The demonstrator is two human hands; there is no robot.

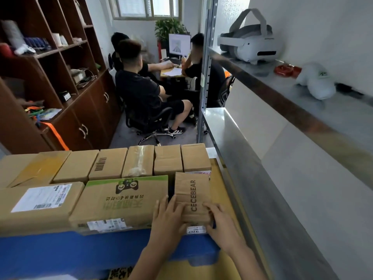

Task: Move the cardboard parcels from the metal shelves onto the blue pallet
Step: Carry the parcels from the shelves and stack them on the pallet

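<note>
CECEBEAR parcel [192, 196] stands at the right end of the front row on the blue pallet [80, 249], just beside the green-printed box [121, 201], with a dark gap between them; both hands hide its near lower edge, so it seems to rest on the deck, but contact is not confirmed.

Left hand [167, 218]: fingers straight, pressed together, laid against the parcel's near left edge; thumb out of sight.

Right hand [221, 222]: fingers bent over the near right corner, tips on the top face; thumb hidden.

Back row of parcels [139, 161] sits behind (left end runs out of frame); labelled box [38, 205] at the front left.

Metal shelves [252, 168] run along the right, blurred; white headset [248, 45] on the upper level; seated people [141, 87] beyond, one partly screened by the shelf upright.
</note>
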